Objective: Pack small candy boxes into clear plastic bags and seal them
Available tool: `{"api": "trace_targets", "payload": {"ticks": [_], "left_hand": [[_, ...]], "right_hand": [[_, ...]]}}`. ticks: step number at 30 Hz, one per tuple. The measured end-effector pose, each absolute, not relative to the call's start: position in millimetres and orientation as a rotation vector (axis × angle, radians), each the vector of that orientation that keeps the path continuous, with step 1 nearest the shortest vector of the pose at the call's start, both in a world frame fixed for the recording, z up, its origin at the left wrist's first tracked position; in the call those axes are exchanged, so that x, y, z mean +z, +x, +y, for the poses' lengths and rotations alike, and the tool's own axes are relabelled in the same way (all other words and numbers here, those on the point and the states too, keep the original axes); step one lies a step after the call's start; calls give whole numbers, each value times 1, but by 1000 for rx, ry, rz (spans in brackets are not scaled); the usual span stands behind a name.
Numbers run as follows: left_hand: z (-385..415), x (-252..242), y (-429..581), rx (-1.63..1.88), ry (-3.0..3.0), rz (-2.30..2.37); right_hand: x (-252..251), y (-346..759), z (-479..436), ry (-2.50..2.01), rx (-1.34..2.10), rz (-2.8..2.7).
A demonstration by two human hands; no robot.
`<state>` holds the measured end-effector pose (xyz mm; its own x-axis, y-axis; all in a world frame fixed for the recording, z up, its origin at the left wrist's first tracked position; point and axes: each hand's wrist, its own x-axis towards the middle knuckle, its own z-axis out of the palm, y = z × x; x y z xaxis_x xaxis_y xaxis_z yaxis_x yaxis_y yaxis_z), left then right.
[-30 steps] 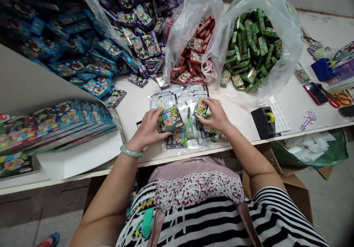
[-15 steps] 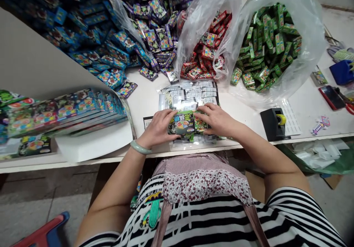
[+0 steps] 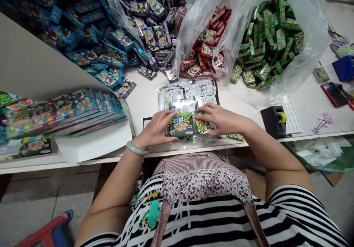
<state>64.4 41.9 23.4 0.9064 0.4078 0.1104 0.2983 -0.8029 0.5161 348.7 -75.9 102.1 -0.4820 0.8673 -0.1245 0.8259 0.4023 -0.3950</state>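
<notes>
In front of me at the table edge lies a flat black-and-green printed candy packet [image 3: 181, 125]. My left hand [image 3: 157, 129] grips its left end, thumb along the near edge and fingers on top. At its right end my right hand [image 3: 218, 118] is closed on a small green candy box [image 3: 202, 126], fingertips over the top and thumb at the near side. Part of the box is hidden under the fingers. Just beyond both hands are clear plastic sachets with printed labels [image 3: 190, 92], lying in an overlapping pile.
Blue boxes [image 3: 105, 58], purple boxes [image 3: 157, 36], red boxes [image 3: 204, 51] and green boxes [image 3: 265, 36] are heaped behind, partly in clear bags. Printed packets [image 3: 66, 110] are stacked left. A tape dispenser [image 3: 273, 121] and a phone [image 3: 334, 95] sit at the right.
My right hand has shifted slightly right with the small green box. My left hand stays on the packet. A small colourful piece now shows below my right wrist.
</notes>
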Motion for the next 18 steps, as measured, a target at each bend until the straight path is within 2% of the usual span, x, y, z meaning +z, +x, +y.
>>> {"api": "trace_targets", "payload": {"ticks": [10,18], "left_hand": [[38,26,68,320,2532,476],[35,23,75,369,2445,463]], "right_hand": [[105,349,-73,-1458,691,-2633],[85,345,-64,-1527,678,-2398]]}}
